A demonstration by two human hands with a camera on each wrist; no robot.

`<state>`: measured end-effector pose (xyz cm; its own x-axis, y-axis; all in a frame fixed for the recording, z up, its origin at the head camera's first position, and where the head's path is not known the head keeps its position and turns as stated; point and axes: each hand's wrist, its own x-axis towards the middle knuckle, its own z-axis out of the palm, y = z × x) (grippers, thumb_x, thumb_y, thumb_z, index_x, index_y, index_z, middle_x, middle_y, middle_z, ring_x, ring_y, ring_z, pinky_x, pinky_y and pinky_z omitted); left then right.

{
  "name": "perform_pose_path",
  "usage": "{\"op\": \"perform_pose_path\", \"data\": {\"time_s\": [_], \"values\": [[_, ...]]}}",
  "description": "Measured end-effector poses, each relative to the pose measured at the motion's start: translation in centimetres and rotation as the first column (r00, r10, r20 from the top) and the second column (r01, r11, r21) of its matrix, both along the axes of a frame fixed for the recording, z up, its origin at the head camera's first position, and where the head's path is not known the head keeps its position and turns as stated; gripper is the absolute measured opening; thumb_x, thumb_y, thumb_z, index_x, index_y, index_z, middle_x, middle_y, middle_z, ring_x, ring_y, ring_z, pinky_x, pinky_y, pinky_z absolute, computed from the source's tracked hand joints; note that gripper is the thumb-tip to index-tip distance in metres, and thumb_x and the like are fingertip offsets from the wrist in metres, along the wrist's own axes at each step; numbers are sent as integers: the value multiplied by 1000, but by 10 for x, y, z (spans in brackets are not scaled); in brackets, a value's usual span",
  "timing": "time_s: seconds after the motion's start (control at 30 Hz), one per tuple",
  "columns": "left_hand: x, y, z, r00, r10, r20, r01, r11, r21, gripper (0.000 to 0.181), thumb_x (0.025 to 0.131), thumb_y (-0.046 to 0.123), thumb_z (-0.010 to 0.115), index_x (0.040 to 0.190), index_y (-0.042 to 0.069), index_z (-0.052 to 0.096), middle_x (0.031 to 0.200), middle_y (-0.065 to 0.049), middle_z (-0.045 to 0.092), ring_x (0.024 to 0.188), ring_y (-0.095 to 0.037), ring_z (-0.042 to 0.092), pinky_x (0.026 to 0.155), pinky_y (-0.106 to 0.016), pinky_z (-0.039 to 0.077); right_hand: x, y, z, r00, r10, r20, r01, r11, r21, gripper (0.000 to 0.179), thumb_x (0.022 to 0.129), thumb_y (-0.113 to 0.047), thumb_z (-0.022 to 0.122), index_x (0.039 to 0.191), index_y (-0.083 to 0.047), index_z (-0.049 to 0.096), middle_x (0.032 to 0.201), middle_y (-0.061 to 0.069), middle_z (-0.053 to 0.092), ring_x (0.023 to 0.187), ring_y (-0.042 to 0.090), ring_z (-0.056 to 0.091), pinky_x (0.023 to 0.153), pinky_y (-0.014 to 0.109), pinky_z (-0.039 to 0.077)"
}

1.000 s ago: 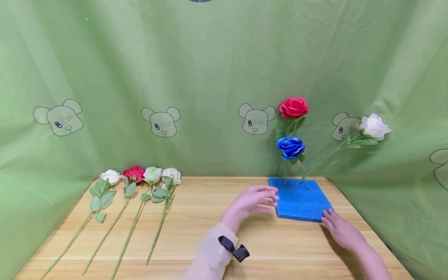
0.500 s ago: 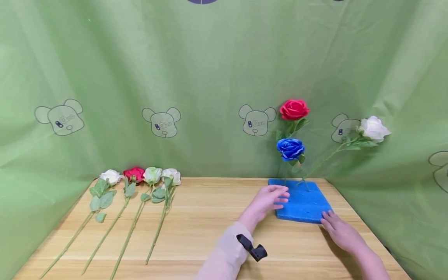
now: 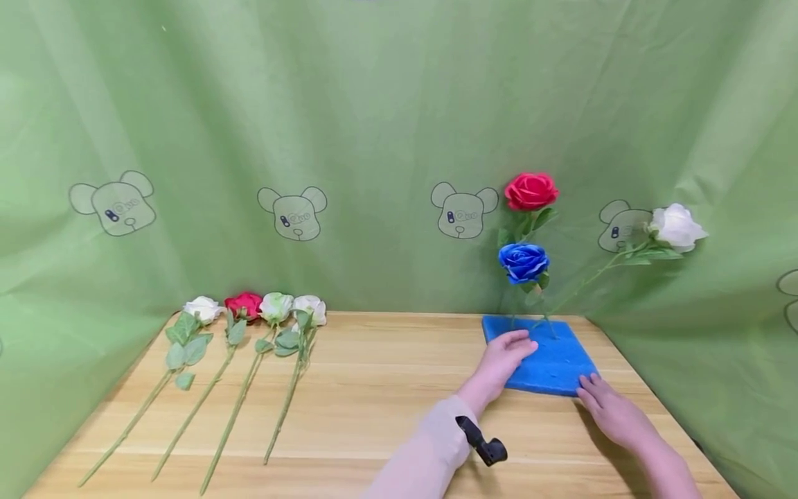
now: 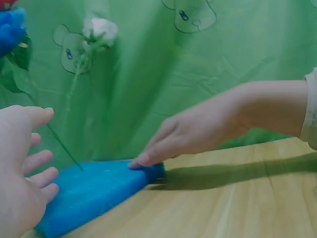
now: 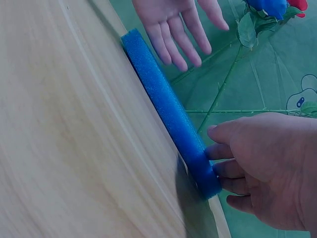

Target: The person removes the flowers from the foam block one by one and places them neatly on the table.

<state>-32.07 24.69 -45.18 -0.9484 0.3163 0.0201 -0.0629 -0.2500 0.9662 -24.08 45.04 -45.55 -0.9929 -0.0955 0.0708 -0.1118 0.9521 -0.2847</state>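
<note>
A blue foam block (image 3: 557,371) lies flat at the right of the table. Stuck in it are a red rose (image 3: 531,191), a blue rose (image 3: 524,263) and a white rose (image 3: 677,227), which leans far to the right. My left hand (image 3: 505,359) is over the block's left side, fingers extended and slightly bent, holding nothing. In the right wrist view, that left hand (image 5: 173,27) appears palm out, apart from the foam. My right hand (image 3: 617,417) rests its fingertips on the block's near right corner; the left wrist view shows the right hand (image 4: 193,136) touching its top there.
On the table's left lie a white rose (image 3: 202,310), a red rose (image 3: 244,305), a greenish-white rose (image 3: 276,307) and another white rose (image 3: 309,309), stems towards me. A green curtain (image 3: 374,125) with bear drawings hangs behind the wooden table (image 3: 349,416).
My left hand has moved right, from beside the foam block's left edge to over it. The right hand stays at the near right corner. The head view has shifted slightly.
</note>
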Motion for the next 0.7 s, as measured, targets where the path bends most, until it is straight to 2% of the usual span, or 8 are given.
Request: {"op": "perform_pose_path", "data": {"time_s": [0.13, 0.3, 0.47, 0.7], "values": [[3, 16, -4, 1000, 26, 9, -26, 1000, -2, 37, 91, 20, 69, 127, 16, 63, 124, -5, 67, 113, -16, 63, 103, -39, 50, -1, 1, -1, 1000, -4, 8, 4, 1000, 3, 56, 107, -30, 33, 138, 16, 40, 144, 43, 28, 130, 61, 30, 104, 71, 30], [2, 34, -9, 999, 48, 19, -48, 999, -21, 38, 89, 20, 71, 126, 19, 63, 124, -1, 67, 115, -15, 62, 103, -37, 51, 0, 0, 0, 1000, -8, 17, 8, 1000, 1, 56, 107, -31, 33, 138, 15, 40, 143, 43, 29, 129, 62, 31, 103, 72, 31], [-5, 49, -14, 995, 99, 22, -98, 994, -57, 39, 88, 20, 73, 125, 19, 64, 127, -1, 66, 119, -19, 61, 100, -33, 53, 0, -2, 2, 1000, -7, 11, 7, 1000, -2, 56, 107, -30, 33, 138, 16, 40, 143, 43, 28, 129, 62, 31, 103, 72, 31], [-14, 63, -15, 989, 149, -4, -149, 984, -102, 46, 88, 21, 73, 131, 12, 61, 130, -1, 64, 121, -20, 60, 97, -28, 53, 1, -4, 5, 1000, -13, 3, 13, 1000, 9, 55, 107, -29, 33, 137, 16, 41, 142, 44, 29, 129, 61, 32, 103, 71, 32]]}}
